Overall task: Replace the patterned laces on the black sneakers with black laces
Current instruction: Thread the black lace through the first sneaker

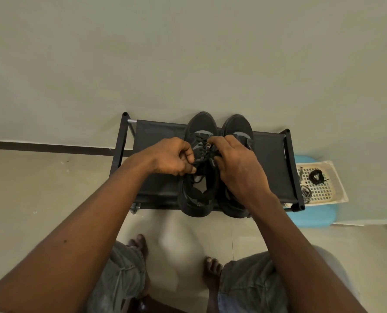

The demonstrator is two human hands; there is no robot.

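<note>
Sneakers sit side by side on a low rack (156, 141): the left sneaker (197, 199) and the right sneaker (237, 126). Their toes reach the rack's back edge against the wall (188, 53), and their heels hang a little over its front edge.

Both hands work over the left sneaker's lacing. The left hand (172, 157) has its fingers curled, and thumb and fingertips pinch the black lace (205, 154) near the collar. The right hand (235, 161) crosses over the right sneaker, its fingers bent down onto the eyelets and closed on the same lace. The lace runs short between the two hands.

A wide stretch of shelf fabric shows left of the left sneaker. Only a narrow strip shows between the right sneaker and the rack's right frame.

Just past that frame a cream tray (339, 188) rests on a blue stool (312, 216). A coiled spare lace (315, 176) lies in it. The patterned lace (305, 193) lies at its left edge, close to the frame.

Tiled floor (41, 188) spreads to the left and in front of the rack, where bare feet (213, 269) stand apart.
</note>
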